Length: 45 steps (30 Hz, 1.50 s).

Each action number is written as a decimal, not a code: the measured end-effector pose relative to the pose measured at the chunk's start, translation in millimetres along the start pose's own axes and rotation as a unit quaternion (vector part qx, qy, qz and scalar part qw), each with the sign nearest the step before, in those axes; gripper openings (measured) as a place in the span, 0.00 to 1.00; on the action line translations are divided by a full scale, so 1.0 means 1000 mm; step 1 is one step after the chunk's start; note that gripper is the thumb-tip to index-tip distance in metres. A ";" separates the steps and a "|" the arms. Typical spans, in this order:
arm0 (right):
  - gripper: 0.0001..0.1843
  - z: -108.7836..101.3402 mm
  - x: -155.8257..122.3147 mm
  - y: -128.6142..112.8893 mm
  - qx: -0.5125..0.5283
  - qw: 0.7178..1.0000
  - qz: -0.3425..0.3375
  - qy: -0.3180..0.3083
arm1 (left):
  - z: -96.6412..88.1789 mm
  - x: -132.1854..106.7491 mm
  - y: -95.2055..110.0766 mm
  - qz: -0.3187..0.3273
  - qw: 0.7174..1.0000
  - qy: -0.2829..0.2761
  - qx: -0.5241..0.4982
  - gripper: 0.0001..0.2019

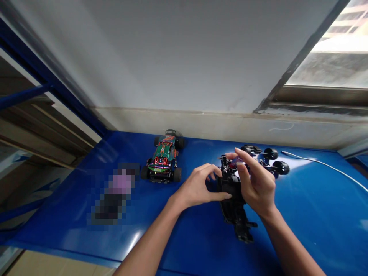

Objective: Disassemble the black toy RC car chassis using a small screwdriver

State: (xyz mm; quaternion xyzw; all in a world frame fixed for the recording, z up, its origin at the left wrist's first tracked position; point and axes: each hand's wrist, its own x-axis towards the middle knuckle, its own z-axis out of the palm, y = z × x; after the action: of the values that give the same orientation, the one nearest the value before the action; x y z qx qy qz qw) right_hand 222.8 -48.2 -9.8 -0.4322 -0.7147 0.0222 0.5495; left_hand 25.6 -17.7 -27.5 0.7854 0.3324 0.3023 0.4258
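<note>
A black plastic toy car chassis (233, 209) is tilted over the blue tabletop in front of me. My left hand (198, 184) grips its side, with the thumb across the near part and the fingers curled at the far side. My right hand (257, 184) is closed above the chassis, thumb and fingers pinching a small purplish part (236, 161). Its exact kind is too small to make out. Just behind my right hand lies a black wheeled assembly (270, 155), partly hidden by the fingers.
A green and orange toy car (163, 157) stands left of my hands. Farther left lies a pixelated dark and purple object (115, 195). A white cable (324, 161) runs across the right of the blue table (313, 222). A grey wall (178, 57) borders the back.
</note>
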 end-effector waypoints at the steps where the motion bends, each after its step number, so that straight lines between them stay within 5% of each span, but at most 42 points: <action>1: 0.30 0.001 0.000 -0.001 0.000 1.000 0.000 0.000 | 0.000 0.000 0.000 0.000 1.000 -0.002 0.000 0.23; 11: 0.23 0.006 0.000 0.006 -0.002 0.997 0.002 0.077 | 0.001 0.000 0.000 -0.009 1.000 0.004 -0.002 0.23; 19: 0.29 -0.001 0.003 -0.003 -0.023 1.000 -0.011 -0.005 | 0.000 0.000 0.001 0.001 1.000 0.002 -0.004 0.22; 26: 0.27 0.005 0.002 0.001 -0.022 0.998 -0.012 0.064 | 0.000 0.001 0.001 -0.004 1.000 0.000 -0.011 0.21; 34: 0.33 -0.002 0.003 -0.005 -0.012 1.000 -0.017 -0.007 | -0.001 0.000 0.001 0.004 1.000 0.003 -0.001 0.22; 41: 0.29 0.005 0.002 0.000 0.014 0.998 -0.018 0.052 | 0.001 0.000 0.000 -0.002 1.000 0.004 -0.005 0.22; 45: 0.27 0.001 0.004 0.000 0.012 0.999 -0.012 0.036 | 0.000 0.000 0.001 -0.006 1.000 0.001 -0.005 0.22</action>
State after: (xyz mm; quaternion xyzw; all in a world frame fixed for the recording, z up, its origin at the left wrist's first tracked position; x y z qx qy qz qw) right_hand 222.0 -45.4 -6.9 -0.4171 -0.6997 0.0085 0.5800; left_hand 25.9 -18.0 -26.9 0.7807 0.3361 0.3027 0.4312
